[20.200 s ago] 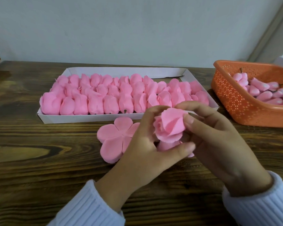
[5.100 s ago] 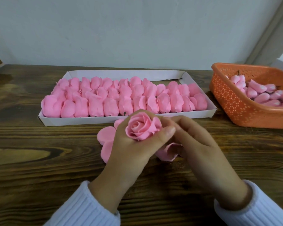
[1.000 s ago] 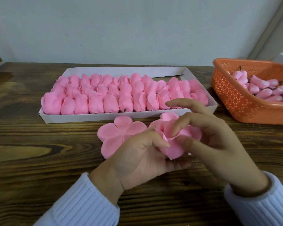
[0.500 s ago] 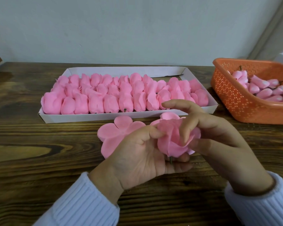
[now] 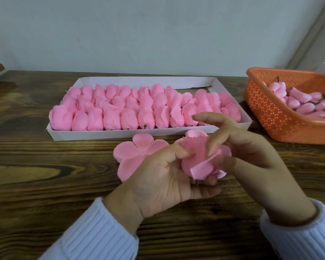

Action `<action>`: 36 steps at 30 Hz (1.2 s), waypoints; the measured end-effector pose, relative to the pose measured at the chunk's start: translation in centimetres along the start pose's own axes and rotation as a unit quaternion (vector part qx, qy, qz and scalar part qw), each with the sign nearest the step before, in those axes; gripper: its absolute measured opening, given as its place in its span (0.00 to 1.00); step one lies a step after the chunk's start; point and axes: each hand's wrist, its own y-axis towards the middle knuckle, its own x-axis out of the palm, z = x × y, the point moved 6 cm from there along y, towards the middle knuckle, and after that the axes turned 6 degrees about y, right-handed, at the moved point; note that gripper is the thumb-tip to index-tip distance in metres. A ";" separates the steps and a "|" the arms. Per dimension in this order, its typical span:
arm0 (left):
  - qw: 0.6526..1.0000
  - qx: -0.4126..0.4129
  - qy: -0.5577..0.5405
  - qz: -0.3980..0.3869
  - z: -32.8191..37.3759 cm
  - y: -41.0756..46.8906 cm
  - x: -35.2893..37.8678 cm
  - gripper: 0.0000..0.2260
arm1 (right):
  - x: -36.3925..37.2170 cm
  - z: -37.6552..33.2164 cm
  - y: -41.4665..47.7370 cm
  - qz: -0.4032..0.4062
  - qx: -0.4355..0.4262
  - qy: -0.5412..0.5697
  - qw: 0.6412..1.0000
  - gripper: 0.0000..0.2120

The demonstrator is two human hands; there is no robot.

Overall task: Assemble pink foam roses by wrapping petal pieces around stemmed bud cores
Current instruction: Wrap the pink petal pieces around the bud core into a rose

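The wooden bench (image 5: 26, 166) carries a white cardboard tray (image 5: 101, 135) at centre-left, filled with rows of finished roses (image 5: 111, 117) lying on their sides. Just in front of the tray, a flat petal piece (image 5: 133, 152) with rounded lobes lies on the bench, partly hidden by the left hand (image 5: 161, 182). The left hand is turned palm up, with thumb and fingers curled around the base of the half-wrapped rose (image 5: 199, 162), which is held above the bench between both hands. A short dark stem (image 5: 197, 182) projects below the rose, against the left fingers. The right hand (image 5: 251, 160) pinches an outer petal of the same rose between a bent finger on top and the thumb beneath; its index finger points clear. At far right, an orange perforated basket (image 5: 270, 117) holds the bud cores (image 5: 304, 106).
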 end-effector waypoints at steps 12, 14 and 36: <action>0.989 0.065 0.129 -0.023 0.4 -0.2 0.1 0.16 | -0.2 0.4 0.1 0.031 0.008 -0.132 0.991 0.13; 0.986 0.067 0.156 -0.004 0.4 -0.2 -0.2 0.17 | -0.1 0.6 -0.1 0.023 0.010 -0.127 0.992 0.12; 0.854 0.316 0.387 0.147 3.2 -1.7 0.6 0.07 | 0.1 4.8 0.1 0.107 0.103 0.154 0.977 0.10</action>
